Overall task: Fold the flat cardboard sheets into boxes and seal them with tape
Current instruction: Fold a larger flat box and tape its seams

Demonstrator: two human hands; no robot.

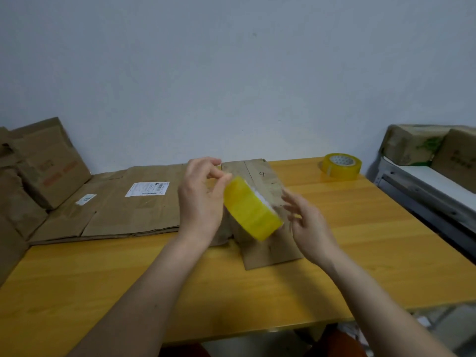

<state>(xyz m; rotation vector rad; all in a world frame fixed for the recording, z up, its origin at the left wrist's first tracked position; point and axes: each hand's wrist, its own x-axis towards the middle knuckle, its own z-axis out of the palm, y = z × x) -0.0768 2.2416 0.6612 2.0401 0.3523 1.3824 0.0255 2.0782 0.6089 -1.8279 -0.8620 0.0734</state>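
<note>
Yellow tape roll (251, 208) pinched by left hand (199, 199), raised.

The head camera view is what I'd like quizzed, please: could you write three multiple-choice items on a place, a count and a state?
1. Where does the second yellow tape roll lie?
A. at the wooden table's far right corner
B. on the grey shelf
C. on the flattened cardboard sheets

2. How many yellow tape rolls show?
A. one
B. two
C. three

3. How is the right hand?
A. gripping the roll
B. open beside the roll
C. flat on the table

Answers:
1 A: the second yellow tape roll lies on the wooden table near its far right corner.
2 B: one held roll plus that one.
3 B: the left hand holds the roll by its rim; the right hand has spread fingers, with no grip visible.
</note>
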